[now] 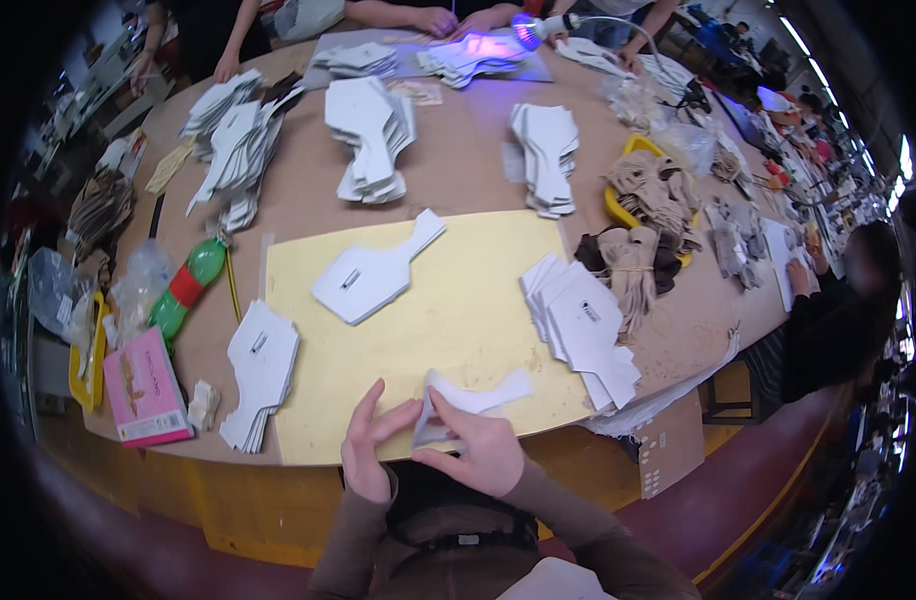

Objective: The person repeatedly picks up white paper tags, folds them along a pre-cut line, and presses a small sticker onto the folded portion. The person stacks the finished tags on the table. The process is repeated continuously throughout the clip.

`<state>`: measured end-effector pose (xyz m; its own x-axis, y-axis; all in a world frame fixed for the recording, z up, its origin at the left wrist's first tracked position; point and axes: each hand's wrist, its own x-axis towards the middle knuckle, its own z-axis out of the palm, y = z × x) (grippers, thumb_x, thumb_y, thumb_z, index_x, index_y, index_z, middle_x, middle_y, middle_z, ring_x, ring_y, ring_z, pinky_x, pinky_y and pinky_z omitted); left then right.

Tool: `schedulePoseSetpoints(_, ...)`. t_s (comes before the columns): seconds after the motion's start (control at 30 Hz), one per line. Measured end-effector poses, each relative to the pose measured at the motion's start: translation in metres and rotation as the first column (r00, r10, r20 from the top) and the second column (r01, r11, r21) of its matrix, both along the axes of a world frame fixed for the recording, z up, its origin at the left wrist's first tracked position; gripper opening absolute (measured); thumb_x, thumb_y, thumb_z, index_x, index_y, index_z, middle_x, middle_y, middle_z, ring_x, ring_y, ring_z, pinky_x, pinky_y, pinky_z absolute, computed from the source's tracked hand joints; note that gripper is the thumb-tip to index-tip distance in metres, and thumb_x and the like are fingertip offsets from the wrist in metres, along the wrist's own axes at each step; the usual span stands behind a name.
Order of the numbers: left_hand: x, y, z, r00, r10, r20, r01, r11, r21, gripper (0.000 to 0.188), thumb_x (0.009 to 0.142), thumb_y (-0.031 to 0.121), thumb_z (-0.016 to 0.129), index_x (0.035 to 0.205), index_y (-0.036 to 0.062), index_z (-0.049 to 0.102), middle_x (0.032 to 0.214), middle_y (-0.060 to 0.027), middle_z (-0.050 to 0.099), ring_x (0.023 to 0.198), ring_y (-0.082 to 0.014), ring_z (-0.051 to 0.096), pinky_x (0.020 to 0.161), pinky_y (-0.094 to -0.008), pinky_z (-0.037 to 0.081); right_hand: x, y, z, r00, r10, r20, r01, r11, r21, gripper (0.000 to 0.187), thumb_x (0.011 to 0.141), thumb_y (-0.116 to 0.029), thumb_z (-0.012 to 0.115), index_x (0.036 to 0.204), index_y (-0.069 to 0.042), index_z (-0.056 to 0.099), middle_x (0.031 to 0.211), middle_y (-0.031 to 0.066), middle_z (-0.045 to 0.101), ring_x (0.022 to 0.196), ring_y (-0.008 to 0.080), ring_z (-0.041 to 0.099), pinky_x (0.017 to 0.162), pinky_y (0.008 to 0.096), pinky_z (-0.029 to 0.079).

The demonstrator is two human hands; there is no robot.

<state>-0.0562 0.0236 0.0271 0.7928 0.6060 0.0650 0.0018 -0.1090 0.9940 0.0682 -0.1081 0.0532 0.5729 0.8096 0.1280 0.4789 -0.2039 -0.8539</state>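
At the near edge of the yellow sheet (378,345), my right hand (478,450) pinches a thin white cut piece (498,392). Its left end is folded up, and its narrow tail points right. My left hand (370,440) stands beside that fold with fingers apart, one fingertip at or very near the piece. Farther off on the sheet lies a single paddle-shaped white piece (363,280) with a small dark printed mark. A fanned stack of marked pieces (263,365) is at left, and another fanned stack (578,320) lies at right.
More white stacks (363,130) stand across the table (458,190). At left are a green bottle (208,262) and a pink booklet (148,388). A yellow basket (618,205) holds beige fabric bundles at right. Co-workers' hands (438,22) work at the far edge near a lit lamp (527,32).
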Motion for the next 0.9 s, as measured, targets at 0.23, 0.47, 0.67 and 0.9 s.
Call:
schedulePoseSetpoints(0.23,-0.004,0.001,0.052,0.975,0.004,0.221,-0.054,0.973,0.222,0.076,0.108,0.058,0.030,0.136,-0.0076,0.056,0.128,-0.0267,0.067,0.134,-0.0360,0.055,0.120,-0.0513,0.028,0.011,-0.001,0.030,0.850,-0.011,-0.526,0.134,0.971,0.196,0.037,0.101,-0.009,0.062,0.133,0.009,0.061,0.105,0.0136,0.074,0.091,0.0123,0.070,0.079,0.0298,0.056)
schedulePoseSetpoints(0.47,-0.014,0.035,0.047,0.987,0.147,-0.059,-0.115,0.922,0.370,0.032,0.099,0.014,0.056,0.124,-0.0038,0.066,0.126,-0.0187,0.070,0.126,-0.0340,0.061,0.111,-0.0438,0.042,0.055,-0.019,-0.002,0.790,-0.326,-0.519,0.436,0.894,0.103,0.047,0.095,-0.002,0.063,0.141,0.007,0.055,0.128,0.0156,0.066,0.118,0.0209,0.062,0.102,0.0341,0.047)
schedulePoseSetpoints(0.67,-0.015,0.032,0.010,0.953,0.096,-0.286,0.001,0.948,0.319,0.027,0.094,0.002,0.062,0.120,-0.0012,0.069,0.119,-0.0159,0.072,0.112,-0.0277,0.066,0.101,-0.0367,0.049,0.043,-0.041,-0.013,0.951,-0.307,0.049,0.306,0.952,0.024,0.056,0.084,-0.006,0.077,0.136,-0.001,0.059,0.137,0.0183,0.058,0.127,0.0348,0.055,0.107,0.0429,0.044)
schedulePoseSetpoints(0.9,0.002,0.011,-0.007,0.953,0.018,-0.303,0.088,0.939,0.334,0.046,0.097,0.007,0.063,0.142,0.0022,0.053,0.126,-0.0145,0.067,0.107,-0.0255,0.063,0.098,-0.0359,0.049,-0.002,0.000,-0.028,0.960,0.002,0.281,0.009,0.999,-0.040,0.069,0.075,-0.021,0.086,0.136,-0.006,0.060,0.139,0.0154,0.056,0.127,0.0360,0.054,0.107,0.0476,0.042)
